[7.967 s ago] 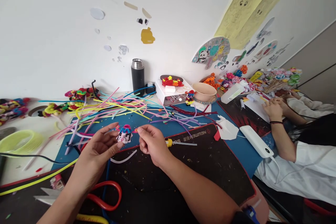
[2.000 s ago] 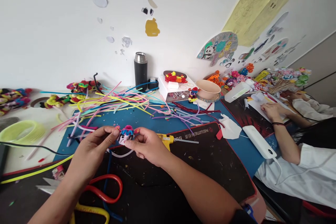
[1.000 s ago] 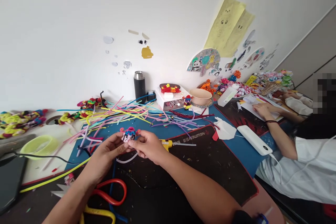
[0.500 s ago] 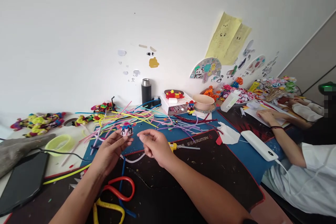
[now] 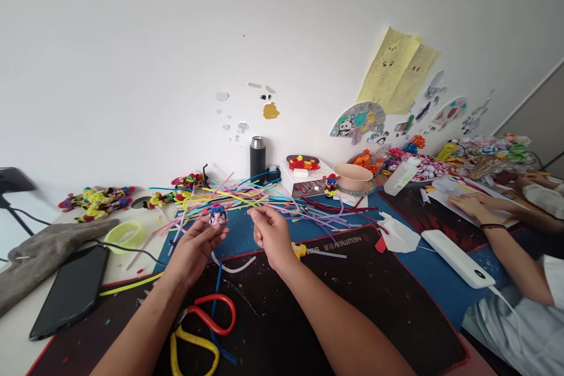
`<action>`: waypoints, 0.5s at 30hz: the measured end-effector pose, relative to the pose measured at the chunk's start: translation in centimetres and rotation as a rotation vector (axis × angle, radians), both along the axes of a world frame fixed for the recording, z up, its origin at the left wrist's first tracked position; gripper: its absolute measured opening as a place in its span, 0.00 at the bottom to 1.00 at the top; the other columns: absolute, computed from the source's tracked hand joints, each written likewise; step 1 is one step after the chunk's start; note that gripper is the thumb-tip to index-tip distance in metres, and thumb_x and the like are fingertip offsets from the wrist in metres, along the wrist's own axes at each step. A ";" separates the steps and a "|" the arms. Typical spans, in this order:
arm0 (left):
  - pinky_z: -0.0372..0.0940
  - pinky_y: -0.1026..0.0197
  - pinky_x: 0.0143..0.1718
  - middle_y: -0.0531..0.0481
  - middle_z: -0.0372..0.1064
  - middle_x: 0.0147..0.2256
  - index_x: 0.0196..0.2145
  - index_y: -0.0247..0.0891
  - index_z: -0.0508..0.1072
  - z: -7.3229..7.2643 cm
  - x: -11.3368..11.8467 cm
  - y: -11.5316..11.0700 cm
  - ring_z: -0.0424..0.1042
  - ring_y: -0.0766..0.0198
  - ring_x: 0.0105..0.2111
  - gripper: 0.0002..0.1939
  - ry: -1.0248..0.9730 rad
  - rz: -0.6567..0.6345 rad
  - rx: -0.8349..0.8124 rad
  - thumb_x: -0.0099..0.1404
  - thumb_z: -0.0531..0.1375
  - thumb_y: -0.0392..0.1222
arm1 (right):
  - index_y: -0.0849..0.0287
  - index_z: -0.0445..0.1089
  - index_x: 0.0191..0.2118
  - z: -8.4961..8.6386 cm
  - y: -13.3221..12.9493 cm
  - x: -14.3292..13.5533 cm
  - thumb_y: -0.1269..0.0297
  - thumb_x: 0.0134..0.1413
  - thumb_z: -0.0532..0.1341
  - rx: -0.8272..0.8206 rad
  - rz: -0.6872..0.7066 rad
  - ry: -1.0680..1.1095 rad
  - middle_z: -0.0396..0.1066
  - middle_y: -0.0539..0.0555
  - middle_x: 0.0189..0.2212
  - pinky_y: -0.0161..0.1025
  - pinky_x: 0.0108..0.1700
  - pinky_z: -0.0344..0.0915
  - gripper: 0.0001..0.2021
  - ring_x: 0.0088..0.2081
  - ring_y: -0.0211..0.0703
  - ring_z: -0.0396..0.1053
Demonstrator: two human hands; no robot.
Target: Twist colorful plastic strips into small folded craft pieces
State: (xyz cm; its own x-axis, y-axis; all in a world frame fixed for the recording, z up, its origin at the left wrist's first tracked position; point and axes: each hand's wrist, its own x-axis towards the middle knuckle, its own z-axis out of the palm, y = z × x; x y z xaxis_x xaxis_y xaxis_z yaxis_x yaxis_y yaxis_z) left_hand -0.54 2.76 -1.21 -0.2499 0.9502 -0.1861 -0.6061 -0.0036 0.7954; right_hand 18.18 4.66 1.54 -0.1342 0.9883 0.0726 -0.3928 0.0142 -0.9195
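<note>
My left hand [image 5: 197, 249] pinches a small doll head [image 5: 217, 217] between thumb and fingers. It has a white painted face, a blue top and small red balls at its sides. To its right, apart from it, my right hand [image 5: 274, 239] is closed with thumb and forefinger together; anything between the tips is too small to make out. Below my hands lie scissors with one red and one yellow handle [image 5: 194, 352], a blue pipe cleaner [image 5: 215, 291] and a pale pipe cleaner [image 5: 240, 266]. A yellow glue gun [image 5: 299, 249] rests right of my right wrist.
Many coloured pipe cleaners [image 5: 247, 194] are heaped behind my hands. A black thermos [image 5: 258, 161] and a white box [image 5: 304, 179] stand by the wall. On the left lie a phone [image 5: 70, 291] and a yellow tape roll [image 5: 126, 237]. A co-worker's arm [image 5: 506, 247] and a power bank [image 5: 458, 258] are at right.
The view has turned a little to the left, so most things sit further right. My left hand still holds the doll head, and my right hand stays closed beside it.
</note>
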 end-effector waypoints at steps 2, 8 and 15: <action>0.81 0.62 0.34 0.43 0.85 0.33 0.33 0.36 0.80 0.0 0.0 0.1 0.85 0.56 0.31 0.13 0.001 -0.001 -0.003 0.54 0.74 0.23 | 0.59 0.78 0.39 0.0 -0.1 0.0 0.43 0.53 0.74 0.009 0.008 -0.006 0.57 0.41 0.17 0.33 0.18 0.45 0.23 0.17 0.31 0.51; 0.81 0.61 0.35 0.43 0.85 0.33 0.34 0.36 0.79 0.0 0.0 0.1 0.86 0.56 0.31 0.14 0.011 -0.004 -0.002 0.55 0.74 0.23 | 0.60 0.78 0.40 0.0 -0.2 0.2 0.43 0.56 0.71 0.026 0.022 -0.024 0.58 0.41 0.17 0.33 0.19 0.47 0.22 0.17 0.32 0.51; 0.81 0.61 0.34 0.45 0.85 0.33 0.35 0.36 0.78 0.0 0.2 -0.1 0.86 0.56 0.31 0.16 0.021 -0.002 0.006 0.52 0.75 0.23 | 0.59 0.78 0.40 -0.2 -1.0 0.2 0.44 0.57 0.71 0.032 0.058 -0.047 0.58 0.41 0.17 0.33 0.20 0.49 0.21 0.18 0.32 0.51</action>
State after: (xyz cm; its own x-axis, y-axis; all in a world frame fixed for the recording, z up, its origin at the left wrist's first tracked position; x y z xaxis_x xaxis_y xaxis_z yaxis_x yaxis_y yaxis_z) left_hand -0.33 2.70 -1.16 -0.2518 0.9518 -0.1753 -0.5892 -0.0071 0.8080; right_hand 18.36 3.67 1.34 -0.1956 0.9759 0.0965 -0.3505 0.0223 -0.9363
